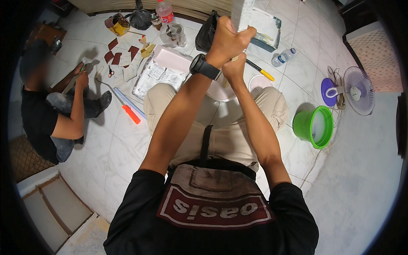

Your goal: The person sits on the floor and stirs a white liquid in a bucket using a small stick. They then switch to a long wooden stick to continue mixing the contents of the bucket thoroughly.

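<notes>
My left hand [229, 41], with a black watch on its wrist, is closed in a fist just above my right hand [234, 68]. Both hands grip a pale stick [235, 58], a short bit of which shows between them. Right above my left fist rises a rough white-coated piece [242, 15], cut off by the top edge; whether it joins the stick is hidden. Below my hands, between my knees, stands a round tub [219, 94] with whitish contents, partly covered by my arms. A tool with a yellow-and-black handle [264, 73] lies just right of my right hand.
Left lie a paint tray [159, 76], a red-handled tool [131, 114], scissors [111, 72] and reddish sandpaper pieces [109, 57]. A co-worker [40, 106] sits far left. Right are another tray [272, 32], a bottle [283, 57], a green bucket [302, 124] and a fan [359, 90].
</notes>
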{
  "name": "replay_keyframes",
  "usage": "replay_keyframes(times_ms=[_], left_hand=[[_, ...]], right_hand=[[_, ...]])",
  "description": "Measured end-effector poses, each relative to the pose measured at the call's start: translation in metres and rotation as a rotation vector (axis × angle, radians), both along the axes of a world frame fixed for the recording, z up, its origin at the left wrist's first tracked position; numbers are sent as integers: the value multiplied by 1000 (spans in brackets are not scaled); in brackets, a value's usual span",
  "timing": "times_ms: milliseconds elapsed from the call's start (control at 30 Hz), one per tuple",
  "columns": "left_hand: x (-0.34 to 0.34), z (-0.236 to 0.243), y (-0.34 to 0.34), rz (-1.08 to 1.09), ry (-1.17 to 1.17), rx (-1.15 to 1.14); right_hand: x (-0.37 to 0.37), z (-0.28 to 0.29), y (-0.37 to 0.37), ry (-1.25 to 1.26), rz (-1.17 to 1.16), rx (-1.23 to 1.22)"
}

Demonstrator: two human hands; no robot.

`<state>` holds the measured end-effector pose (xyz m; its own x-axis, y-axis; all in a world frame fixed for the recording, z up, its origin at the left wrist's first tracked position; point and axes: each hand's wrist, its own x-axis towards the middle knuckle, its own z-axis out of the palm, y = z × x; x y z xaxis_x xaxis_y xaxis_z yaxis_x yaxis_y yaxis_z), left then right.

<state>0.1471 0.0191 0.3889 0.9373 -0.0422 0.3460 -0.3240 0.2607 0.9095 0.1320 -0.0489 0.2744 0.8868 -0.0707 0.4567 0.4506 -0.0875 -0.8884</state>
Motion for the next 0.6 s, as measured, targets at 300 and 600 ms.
replay_keyframes(times_ms=[300,600], left_hand=[[5,0,19,107,60,-46],[8,2,-15,41,-33,-7]], right_hand=[[8,-8,20,49,38,47],[8,-4,-12,77,-37,-38]])
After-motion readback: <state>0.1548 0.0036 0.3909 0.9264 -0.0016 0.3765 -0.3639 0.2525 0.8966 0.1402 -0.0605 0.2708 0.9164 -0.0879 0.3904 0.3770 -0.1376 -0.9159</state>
